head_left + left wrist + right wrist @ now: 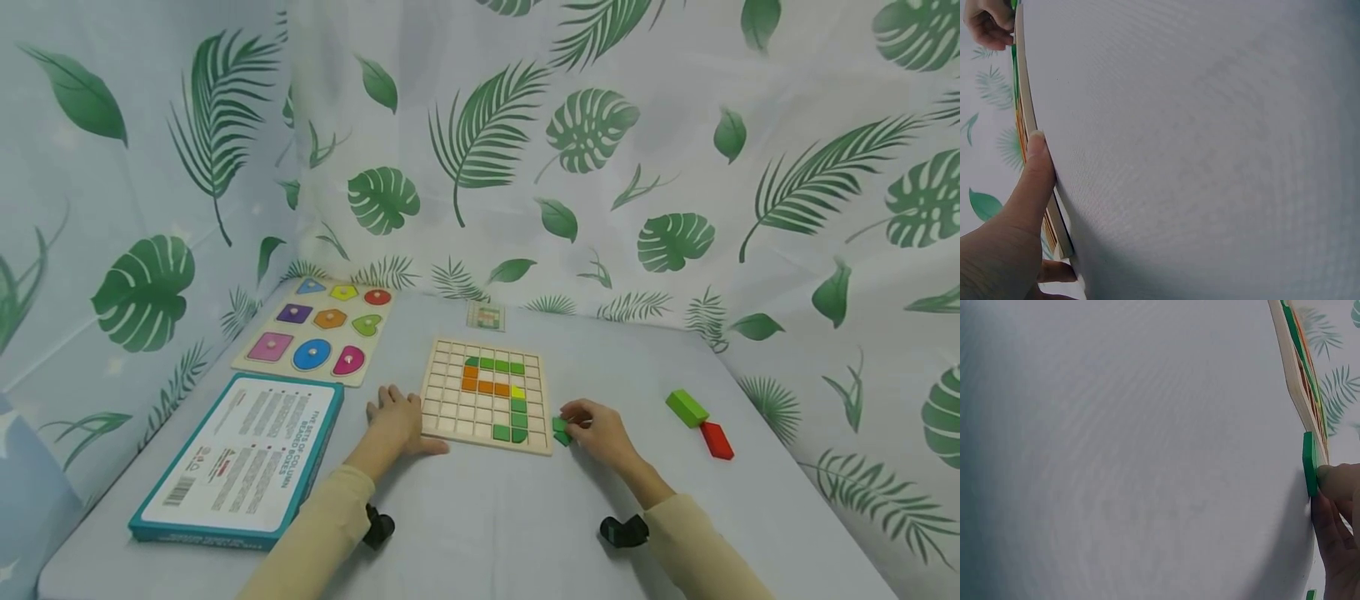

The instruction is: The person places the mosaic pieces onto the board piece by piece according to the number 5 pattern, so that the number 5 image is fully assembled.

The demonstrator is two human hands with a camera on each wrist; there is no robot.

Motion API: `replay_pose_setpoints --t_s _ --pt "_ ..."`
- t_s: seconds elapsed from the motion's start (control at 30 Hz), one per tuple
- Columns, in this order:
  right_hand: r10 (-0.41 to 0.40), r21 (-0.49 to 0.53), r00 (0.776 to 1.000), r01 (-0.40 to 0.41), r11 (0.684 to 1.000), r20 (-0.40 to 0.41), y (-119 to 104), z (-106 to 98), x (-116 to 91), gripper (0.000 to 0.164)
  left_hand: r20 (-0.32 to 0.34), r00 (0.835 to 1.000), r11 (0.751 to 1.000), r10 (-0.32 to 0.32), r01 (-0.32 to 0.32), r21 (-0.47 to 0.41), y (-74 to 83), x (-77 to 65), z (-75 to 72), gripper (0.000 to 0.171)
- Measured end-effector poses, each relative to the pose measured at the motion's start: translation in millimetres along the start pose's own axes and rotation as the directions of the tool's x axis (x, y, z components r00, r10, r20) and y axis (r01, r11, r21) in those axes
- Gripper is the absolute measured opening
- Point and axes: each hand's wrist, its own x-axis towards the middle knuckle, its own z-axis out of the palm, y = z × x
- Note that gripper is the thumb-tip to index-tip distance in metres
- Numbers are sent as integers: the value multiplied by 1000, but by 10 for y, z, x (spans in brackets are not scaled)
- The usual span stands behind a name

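A wooden grid board point(457, 414) lies flat on the table, with green, orange and yellow tiles in some of its squares. At its near left corner is my left hand point(399, 423), fingers spread beside the left side. In the left wrist view the thumb point(1036, 169) rests against the board's near edge. My right hand point(597, 431) is just right of the board, thumb and fingers bent together. It pinches a green tile point(1309, 464) at the fingertips, low over the table. Another green piece point(1311, 594) shows at the bottom of the right wrist view.
Behind the board lies a small pattern card point(486, 316). A knob puzzle of coloured shapes point(281, 368) is at the back left, with a teal-edged flat box point(240, 454) before it. To the right are a light green block point(687, 408) and a red block point(717, 441).
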Motion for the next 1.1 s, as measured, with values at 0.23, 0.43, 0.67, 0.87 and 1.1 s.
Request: replay_pose_setpoints --t_s 0.23,0.43,0.67,0.87,1.1 --pt "16 -7 1000 -16 1000 -7 -25 28 38 18 -15 1000 1000 8 -8 0 21 18 17 106" --pt "18 -17 1000 -18 1000 -24 -49 11 54 18 -18 1000 1000 10 -10 4 40 43 44 107" --pt "-6 1 1000 6 1000 -13 -80 69 109 25 -23 1000 1000 1 -2 -17 20 26 47 105" --pt "14 -10 1000 -14 1000 -11 -89 114 163 26 -35 999 1000 -3 3 -18 -4 11 38 104" --pt "66 5 998 -67 998 22 -92 93 156 27 -47 999 1000 9 -8 25 -10 28 69 105"
